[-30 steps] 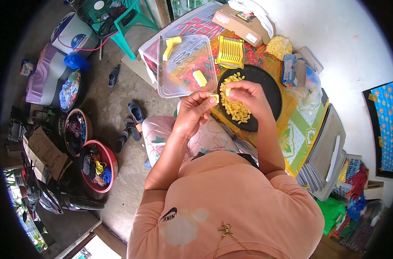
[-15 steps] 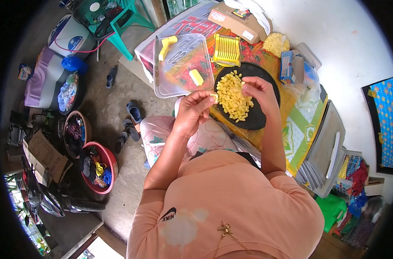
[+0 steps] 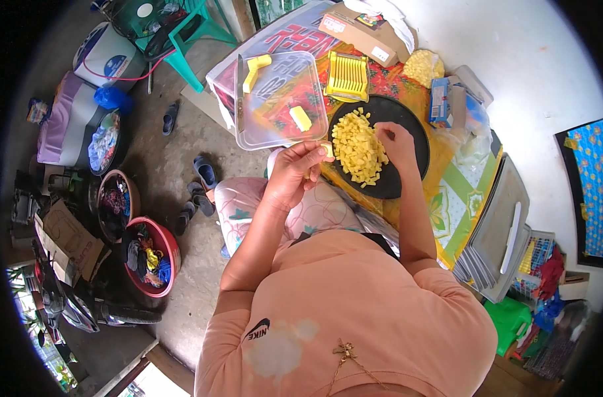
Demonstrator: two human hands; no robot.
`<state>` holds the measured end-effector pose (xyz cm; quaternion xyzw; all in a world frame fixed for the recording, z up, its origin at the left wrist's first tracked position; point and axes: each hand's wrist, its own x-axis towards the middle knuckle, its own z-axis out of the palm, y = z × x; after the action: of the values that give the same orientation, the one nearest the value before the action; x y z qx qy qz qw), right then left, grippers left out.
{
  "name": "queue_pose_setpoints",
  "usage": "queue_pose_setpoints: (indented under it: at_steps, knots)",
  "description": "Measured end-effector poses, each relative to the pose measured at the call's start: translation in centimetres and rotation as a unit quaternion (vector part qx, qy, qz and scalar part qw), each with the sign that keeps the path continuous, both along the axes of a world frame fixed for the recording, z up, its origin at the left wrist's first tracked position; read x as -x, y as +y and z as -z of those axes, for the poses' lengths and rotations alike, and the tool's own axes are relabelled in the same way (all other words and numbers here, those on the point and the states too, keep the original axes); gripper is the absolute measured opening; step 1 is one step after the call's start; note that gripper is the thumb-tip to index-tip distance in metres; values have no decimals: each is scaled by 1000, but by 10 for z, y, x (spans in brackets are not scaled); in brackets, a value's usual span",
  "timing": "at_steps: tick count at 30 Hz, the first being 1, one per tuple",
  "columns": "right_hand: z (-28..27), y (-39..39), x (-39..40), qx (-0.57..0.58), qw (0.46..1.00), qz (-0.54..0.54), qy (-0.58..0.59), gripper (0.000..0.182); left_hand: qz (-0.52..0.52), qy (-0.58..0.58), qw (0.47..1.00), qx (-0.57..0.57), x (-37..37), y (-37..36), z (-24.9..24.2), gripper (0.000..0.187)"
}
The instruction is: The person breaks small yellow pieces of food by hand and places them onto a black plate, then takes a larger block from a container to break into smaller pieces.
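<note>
My left hand (image 3: 293, 173) is closed, pinching a small pale yellow piece (image 3: 327, 150) between thumb and fingertips just left of the black round tray (image 3: 414, 132). A heap of small yellow chunks (image 3: 357, 145) covers the tray's left part. Over the right side of the heap, my right hand (image 3: 398, 147) has its fingertips pressed together; whether something tiny is in them is hidden. A clear plastic container (image 3: 275, 119) lies to the left, holding a yellow block (image 3: 301, 119) and a longer bent yellow piece (image 3: 254, 71). Behind the tray sits a yellow slatted tool (image 3: 347, 76).
A cardboard box (image 3: 361, 33), a bag of yellow pieces (image 3: 424, 68) and a blue box (image 3: 447, 102) stand along the table's back. Grey panels (image 3: 500, 225) lean at right. Basins of clothes (image 3: 152, 258) and slippers (image 3: 205, 172) are on the floor at left.
My right hand has shifted slightly down and left over the tray, its fingers curling downward. The left hand still pinches the yellow piece, almost unmoved.
</note>
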<state>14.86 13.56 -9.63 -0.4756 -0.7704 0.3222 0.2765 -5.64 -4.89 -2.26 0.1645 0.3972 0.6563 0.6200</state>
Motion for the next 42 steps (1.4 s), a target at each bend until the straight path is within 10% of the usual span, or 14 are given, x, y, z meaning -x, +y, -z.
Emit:
queue_pose_setpoints:
  at_steps: [5,12,32,42]
  knots:
    - [-76,-49,25,258,926,-160,225,26,5,23,1000,-13,-1,1,-1,16]
    - [-105,-83,42,303,872,-261,282,31,8,68,997,-33,-3,-6,-1,16]
    - [-103,-71,30,289,892,-211,278,23,16,48,999,-18,-4,-7,-13,13]
    - [13,21,-10,66,992,-18,101,20,43,100,994,34,0,23,37,16]
